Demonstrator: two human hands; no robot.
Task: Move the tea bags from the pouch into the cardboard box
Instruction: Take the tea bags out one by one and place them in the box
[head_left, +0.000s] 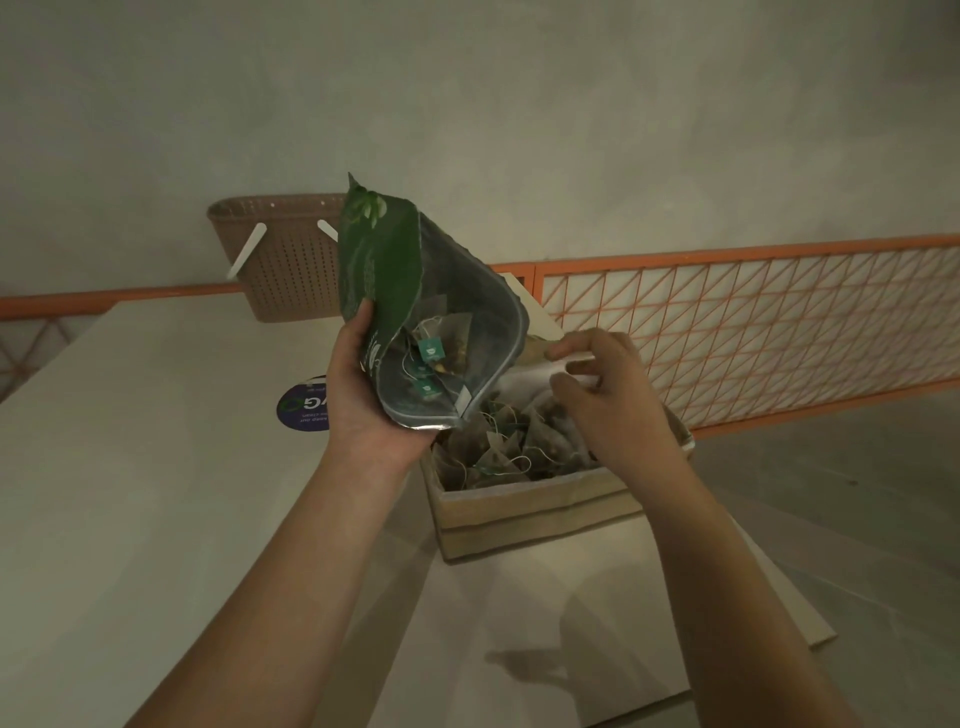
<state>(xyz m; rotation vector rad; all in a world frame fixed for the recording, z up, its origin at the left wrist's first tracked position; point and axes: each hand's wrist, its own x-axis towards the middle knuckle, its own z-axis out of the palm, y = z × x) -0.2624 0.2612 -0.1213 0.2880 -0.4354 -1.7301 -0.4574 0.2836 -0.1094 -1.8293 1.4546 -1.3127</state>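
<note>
Pouch up in the air, tipped over, green printed side facing left and its open mouth gaping down and to the right, right above the box. Left hand has it from below: thumb pressed up the green face, fingers wrapped under the bottom edge of the mouth, a firm closed grip. Inside the silvery lining a few tea bags cling on, pyramid shapes with strings and small teal tags showing near the opening.

Over on the other side, right hand hovers above the far half of the box, fingers curled inward. Thumb and fingertips pinch at a white flap or paper at the box's back edge; just what that white piece is, I cannot tell. Wrist sits low over the box's right wall.

Down in the box, a heap of tea bags is piled up, brownish pyramids tangled with white strings, filling it close to the rim. It sits on the table, near the corner where two pale tabletops meet.

Behind the pouch, a brown perforated basket stands at the table's far edge, touching nothing in play. A dark blue round sticker lies flat on the table, just left of the left wrist. Orange mesh railing runs along the back right.
</note>
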